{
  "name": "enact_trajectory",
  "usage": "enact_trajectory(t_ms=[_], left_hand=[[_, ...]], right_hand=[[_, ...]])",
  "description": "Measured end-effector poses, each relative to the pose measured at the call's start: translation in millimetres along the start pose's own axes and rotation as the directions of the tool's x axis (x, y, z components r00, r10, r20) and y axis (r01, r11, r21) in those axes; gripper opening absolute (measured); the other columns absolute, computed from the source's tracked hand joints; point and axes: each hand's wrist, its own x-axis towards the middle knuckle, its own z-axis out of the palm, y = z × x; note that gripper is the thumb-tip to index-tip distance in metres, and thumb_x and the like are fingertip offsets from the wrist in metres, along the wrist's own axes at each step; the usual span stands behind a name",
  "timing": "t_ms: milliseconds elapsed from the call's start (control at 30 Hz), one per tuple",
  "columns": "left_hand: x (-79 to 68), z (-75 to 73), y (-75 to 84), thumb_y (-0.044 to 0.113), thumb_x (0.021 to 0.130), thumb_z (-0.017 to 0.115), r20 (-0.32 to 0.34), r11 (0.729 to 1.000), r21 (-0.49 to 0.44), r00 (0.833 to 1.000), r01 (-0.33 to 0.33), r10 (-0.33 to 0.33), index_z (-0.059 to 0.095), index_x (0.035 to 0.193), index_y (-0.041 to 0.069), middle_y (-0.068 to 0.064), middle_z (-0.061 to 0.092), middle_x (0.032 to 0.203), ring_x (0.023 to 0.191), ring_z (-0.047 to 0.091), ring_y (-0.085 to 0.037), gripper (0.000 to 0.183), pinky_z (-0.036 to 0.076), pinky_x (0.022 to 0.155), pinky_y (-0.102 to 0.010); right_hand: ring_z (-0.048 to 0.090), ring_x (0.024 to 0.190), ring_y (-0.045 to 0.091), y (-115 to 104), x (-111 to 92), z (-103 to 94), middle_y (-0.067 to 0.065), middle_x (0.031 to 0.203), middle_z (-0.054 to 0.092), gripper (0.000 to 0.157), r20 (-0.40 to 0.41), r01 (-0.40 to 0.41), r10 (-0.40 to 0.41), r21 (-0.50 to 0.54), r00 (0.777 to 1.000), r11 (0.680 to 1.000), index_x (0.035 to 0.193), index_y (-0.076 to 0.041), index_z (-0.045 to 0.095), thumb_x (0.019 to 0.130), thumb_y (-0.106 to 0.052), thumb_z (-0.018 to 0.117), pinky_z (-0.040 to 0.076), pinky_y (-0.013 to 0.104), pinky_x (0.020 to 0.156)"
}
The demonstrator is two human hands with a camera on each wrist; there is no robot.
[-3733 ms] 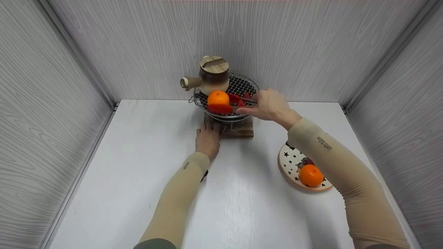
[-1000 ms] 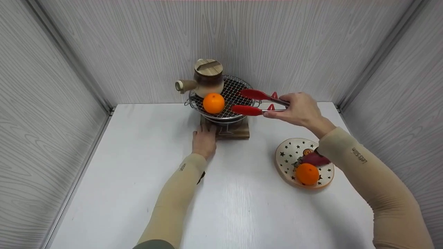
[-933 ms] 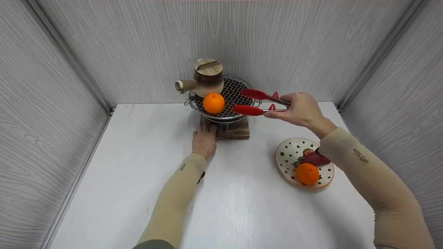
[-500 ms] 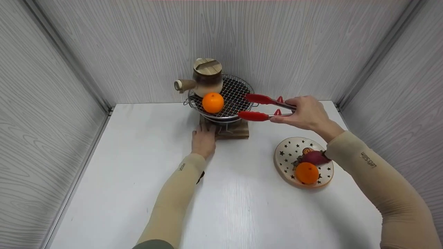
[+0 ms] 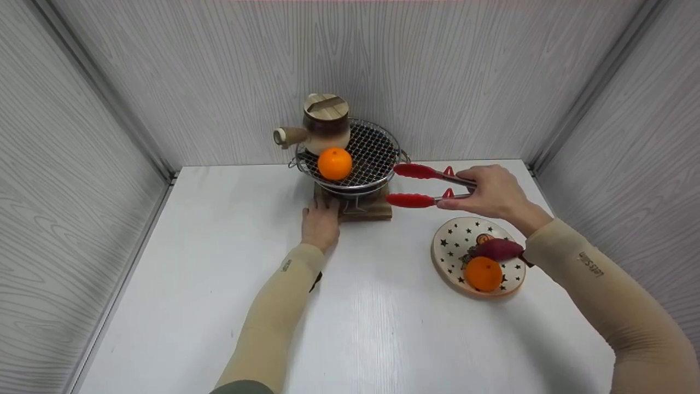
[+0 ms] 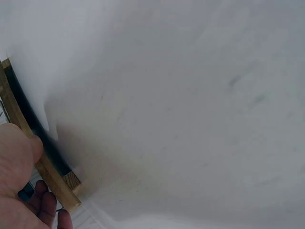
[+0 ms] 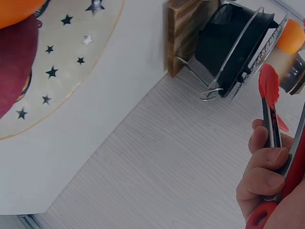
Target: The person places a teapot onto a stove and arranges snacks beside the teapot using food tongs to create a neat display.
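Note:
My right hand point(image 5: 495, 191) holds red-tipped tongs point(image 5: 414, 201) in the air, right of the round wire grill point(image 5: 377, 145). The tong tips stand spread apart with nothing between them. An orange point(image 5: 334, 163) sits on the grill's front left, close against a lidded brown pot point(image 5: 326, 128) with a side handle. In the left wrist view, my left hand point(image 6: 19, 176) grips the edge of the wooden board point(image 6: 52, 183) under the grill stand, its thumb on one side and fingers on the other. The head view shows this hand point(image 5: 320, 224) at the board's front left corner.
A star-patterned plate point(image 5: 449, 257) stands on the white table point(image 5: 350, 317) at the right, below my right forearm. It carries a second orange point(image 5: 483, 274) and a purple sweet potato point(image 5: 500, 249). Grey wood-grain walls point(image 5: 437, 71) enclose the back and sides.
The tongs were around the orange on the grill; they let it go and moved right, then down towards the plate. The orange stayed on the grill. My left hand kept its place.

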Motion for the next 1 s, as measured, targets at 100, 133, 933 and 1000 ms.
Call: enact_trajectory(t_ms=[100, 133, 933, 1000], left_hand=[[-0.1, 0.4, -0.1, 0.020, 0.106, 0.073, 0.002, 1.000, 0.000, 1.000, 0.003, -0.003, 0.058, 0.153, 0.006, -0.037, 0.049, 0.166, 0.139, 0.060, -0.053, 0.051, 0.056, 0.103, -0.066], [0.1, 0.5, -0.1, 0.021, 0.106, 0.073, 0.004, 1.000, 0.004, 1.000, 0.005, -0.005, 0.057, 0.154, 0.006, -0.037, 0.047, 0.167, 0.140, 0.060, -0.053, 0.052, 0.056, 0.104, -0.066], [2.7, -2.5, 0.2, 0.023, 0.108, 0.072, 0.089, 0.999, 0.023, 0.995, 0.032, -0.034, 0.050, 0.163, 0.009, -0.036, 0.040, 0.173, 0.152, 0.051, -0.052, 0.061, 0.053, 0.110, -0.066], [2.7, -2.3, -0.6, 0.024, 0.108, 0.072, 0.096, 0.999, 0.026, 0.995, 0.037, -0.039, 0.050, 0.163, 0.010, -0.036, 0.041, 0.172, 0.152, 0.051, -0.051, 0.061, 0.053, 0.111, -0.065]], right_hand=[[0.072, 0.101, 0.033, 6, -5, 2.1, 0.015, 0.119, 0.084, 0.088, 0.001, 0.005, -0.005, -0.005, 1.000, 1.000, 0.141, -0.006, 0.077, 0.087, -0.075, 0.083, 0.058, 0.051, 0.088], [0.072, 0.101, 0.034, 9, -7, 2.9, 0.016, 0.120, 0.084, 0.088, -0.001, 0.005, -0.005, -0.006, 1.000, 1.000, 0.142, -0.006, 0.076, 0.087, -0.075, 0.084, 0.058, 0.052, 0.089], [0.072, 0.096, 0.030, 74, -50, 12.7, 0.016, 0.118, 0.085, 0.082, 0.034, 0.044, -0.042, -0.053, 0.999, 0.998, 0.141, -0.005, 0.077, 0.084, -0.063, 0.089, 0.058, 0.048, 0.085], [0.073, 0.097, 0.030, 80, -53, 12.6, 0.016, 0.118, 0.085, 0.082, 0.033, 0.051, -0.050, -0.050, 0.998, 0.997, 0.140, -0.005, 0.077, 0.084, -0.062, 0.090, 0.058, 0.047, 0.085]])
